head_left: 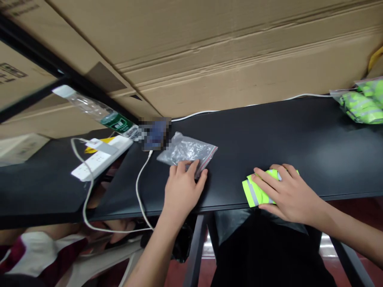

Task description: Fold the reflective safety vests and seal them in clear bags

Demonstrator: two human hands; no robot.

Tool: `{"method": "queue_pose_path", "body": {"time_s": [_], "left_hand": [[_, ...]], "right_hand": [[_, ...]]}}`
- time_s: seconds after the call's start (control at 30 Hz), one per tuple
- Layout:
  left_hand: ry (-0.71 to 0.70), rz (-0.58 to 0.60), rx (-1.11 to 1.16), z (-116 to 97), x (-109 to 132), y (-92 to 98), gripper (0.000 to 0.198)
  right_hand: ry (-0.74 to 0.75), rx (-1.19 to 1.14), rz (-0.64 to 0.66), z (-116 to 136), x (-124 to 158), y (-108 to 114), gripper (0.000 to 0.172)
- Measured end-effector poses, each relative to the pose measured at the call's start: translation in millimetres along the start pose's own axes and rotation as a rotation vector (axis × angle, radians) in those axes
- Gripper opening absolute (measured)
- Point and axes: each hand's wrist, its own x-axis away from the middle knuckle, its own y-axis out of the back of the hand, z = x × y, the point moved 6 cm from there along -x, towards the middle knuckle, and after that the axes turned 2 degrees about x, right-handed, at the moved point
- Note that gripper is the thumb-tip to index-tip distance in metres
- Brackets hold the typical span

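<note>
On the near edge of the black surface [269,135], your left hand [182,189] lies spread on a clear zip bag [182,150], your right hand [289,195] spread over a folded neon-yellow reflective vest [254,191].

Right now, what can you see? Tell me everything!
Cardboard boxes: several, brown, behind the table.
Black table: one, black, below the boxes.
Water bottle: one, clear with green label, lying far left.
Power strip: one, white, on the left.
Cable: one at least, white, left of the zip bag.
Blurred object: one, bluish, beside the bottle.
Zip bag: one, clear, under the left hand.
Reflective vest: one, neon yellow, under the right hand.
Bagged vests: one bag at least, neon yellow, far right.
Left hand: one, on the zip bag.
Right hand: one, on the vest.
</note>
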Motion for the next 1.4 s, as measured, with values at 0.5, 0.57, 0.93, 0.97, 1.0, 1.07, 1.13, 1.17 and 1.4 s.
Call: {"method": "queue_pose_path", "body": {"time_s": [0.5, 0.57, 0.93, 0.97, 1.0, 1.07, 1.13, 1.17, 1.4], "left_hand": [[-0.688, 0.277, 0.282, -51, -49, -0.8, 0.083], [-0.695, 0.305, 0.284, -56, -50, -6.4, 0.08], [-0.554, 0.304, 0.261, -90, -7, 6.2, 0.122], [-0.546, 0.29, 0.277, -93, -4, 5.2, 0.121], [-0.539, 0.273, 0.293, -96, -2, 4.0, 0.121], [-0.529, 0.239, 0.319, -100, 0, 1.3, 0.12], [-0.519, 0.204, 0.34, -102, 2, -0.9, 0.12], [-0.512, 0.185, 0.349, -103, 3, -1.8, 0.12], [-0.461, 0.118, 0.39, -107, 7, -7.4, 0.115]], "right_hand": [[0.081, -0.021, -0.088, 2, 10, -1, 0.051], [0.08, -0.005, -0.125, 1, 12, 1, 0.046], [-0.189, -0.145, -0.114, -23, 10, 5, 0.066], [-0.211, -0.149, -0.11, -24, 8, 4, 0.068], [-0.229, -0.151, -0.106, -24, 6, 3, 0.069], [-0.253, -0.155, -0.097, -24, 3, 2, 0.069], [-0.268, -0.162, -0.094, -25, 1, 1, 0.069], [-0.271, -0.165, -0.093, -25, 0, 1, 0.07], [-0.221, -0.08, -0.026, -19, -7, 0, 0.055]]}}
